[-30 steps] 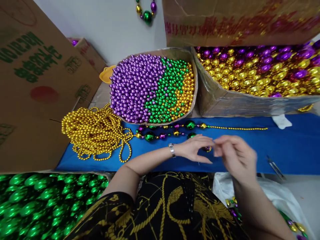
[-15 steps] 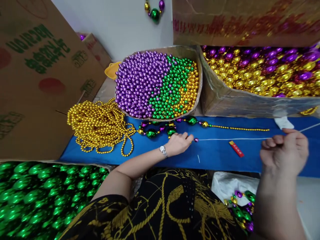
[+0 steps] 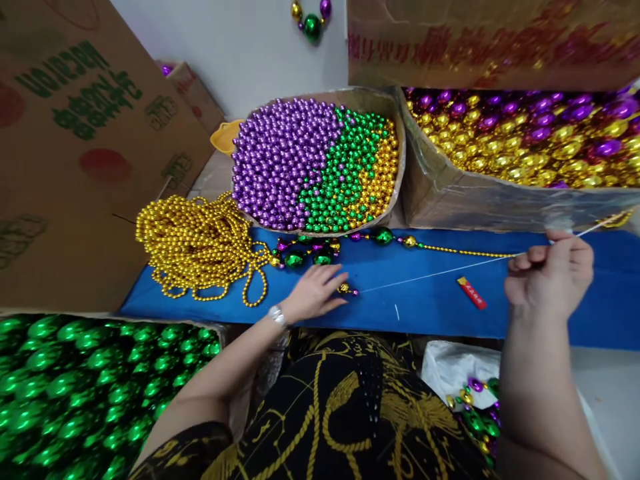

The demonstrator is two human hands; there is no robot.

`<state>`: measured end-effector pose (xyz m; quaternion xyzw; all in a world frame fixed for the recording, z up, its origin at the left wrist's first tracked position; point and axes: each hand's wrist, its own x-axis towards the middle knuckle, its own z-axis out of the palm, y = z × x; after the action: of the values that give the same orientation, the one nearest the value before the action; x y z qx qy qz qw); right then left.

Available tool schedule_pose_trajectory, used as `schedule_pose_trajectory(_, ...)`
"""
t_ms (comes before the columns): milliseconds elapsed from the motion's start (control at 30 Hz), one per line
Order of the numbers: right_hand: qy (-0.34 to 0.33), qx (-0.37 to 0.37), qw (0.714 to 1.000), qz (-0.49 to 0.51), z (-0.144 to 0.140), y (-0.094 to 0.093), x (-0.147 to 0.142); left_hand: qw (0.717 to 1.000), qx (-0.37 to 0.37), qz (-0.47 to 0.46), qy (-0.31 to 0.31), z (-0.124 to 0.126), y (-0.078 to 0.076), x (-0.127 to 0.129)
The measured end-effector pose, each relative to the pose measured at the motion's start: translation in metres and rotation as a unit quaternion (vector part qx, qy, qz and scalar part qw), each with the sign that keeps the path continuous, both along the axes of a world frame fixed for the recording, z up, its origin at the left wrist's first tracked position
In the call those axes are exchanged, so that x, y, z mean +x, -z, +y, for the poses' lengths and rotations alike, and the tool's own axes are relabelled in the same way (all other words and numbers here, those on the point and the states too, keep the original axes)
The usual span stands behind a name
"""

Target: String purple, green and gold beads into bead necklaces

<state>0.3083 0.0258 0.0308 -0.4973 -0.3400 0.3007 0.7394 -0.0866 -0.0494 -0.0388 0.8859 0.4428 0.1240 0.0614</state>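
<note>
Thread (image 3: 440,270) runs taut between our two hands over the blue mat (image 3: 610,293). Our right hand (image 3: 550,280) is clenched around its far end, and the strand gets too thin to follow past the knuckles. Our left hand (image 3: 313,293) lies loose, fingertips (image 3: 336,275) pinning the strung beads (image 3: 346,289) just beyond them; can't make out whether it actually pinches anything. Red lighter (image 3: 471,293) sits below the thread, nearer the right fist.

Thread end (image 3: 593,228) blurred past right hand (image 3: 550,277); green bead box (image 3: 75,393) cut off at left edge.
</note>
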Motion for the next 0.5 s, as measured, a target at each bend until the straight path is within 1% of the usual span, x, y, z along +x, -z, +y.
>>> schedule_pose_trajectory(33,-0.019,0.007,1.0,-0.015,-0.003,0.002,-0.009,0.997,0.03,-0.033,-0.068,-0.014,-0.004,-0.029)
schedule_pose_trajectory(67,-0.037,0.013,0.999,-0.026,-0.006,0.004,-0.018,0.979,0.069,-0.06,-0.18,-0.031,-0.008,-0.064)
schedule_pose_trajectory(100,-0.053,0.019,0.998,-0.033,-0.008,0.007,-0.026,0.944,0.101,-0.074,-0.305,-0.051,-0.011,-0.101)
schedule_pose_trajectory(133,-0.066,0.023,0.997,-0.036,-0.01,0.009,-0.034,0.888,0.126,-0.077,-0.435,-0.076,-0.012,-0.14)
schedule_pose_trajectory(167,-0.078,0.022,0.996,-0.034,-0.012,0.012,-0.04,0.815,0.151,-0.065,-0.556,-0.104,-0.01,-0.177)
schedule_pose_trajectory(200,-0.089,0.019,0.995,-0.032,-0.012,0.015,-0.045,0.747,0.13,-0.035,-0.651,-0.134,-0.006,-0.21)
schedule_pose_trajectory(233,-0.098,0.013,0.995,-0.029,-0.013,0.018,-0.05,0.683,0.086,-0.005,-0.725,-0.165,0.0,-0.236)
schedule_pose_trajectory(267,-0.106,0.007,0.994,-0.028,-0.012,0.02,-0.054,0.639,0.0,0.023,-0.768,-0.195,0.01,-0.255)
schedule_pose_trajectory(300,-0.114,0.002,0.993,-0.03,-0.011,0.022,-0.058,0.591,-0.088,0.052,-0.8,-0.222,0.021,-0.265)
schedule_pose_trajectory(333,-0.123,-0.001,0.992,-0.034,-0.01,0.024,-0.062,0.551,-0.181,0.078,-0.811,-0.246,0.034,-0.267)
schedule_pose_trajectory(367,-0.129,-0.001,0.991,-0.037,-0.009,0.025,-0.066,0.559,-0.255,0.085,-0.784,-0.266,0.046,-0.263)
schedule_pose_trajectory(400,-0.137,-0.001,0.99,-0.038,-0.008,0.025,-0.07,0.573,-0.298,0.099,-0.757,-0.28,0.058,-0.256)
schedule_pose_trajectory(433,-0.146,-0.001,0.989,-0.038,-0.007,0.026,-0.074,0.592,-0.319,0.117,-0.731,-0.29,0.067,-0.246)
schedule_pose_trajectory(467,-0.154,-0.003,0.987,-0.036,-0.006,0.027,-0.078,0.615,-0.323,0.137,-0.707,-0.295,0.073,-0.237)
schedule_pose_trajectory(500,-0.16,-0.005,0.986,-0.036,-0.006,0.027,-0.082,0.637,-0.317,0.157,-0.685,-0.297,0.075,-0.23)
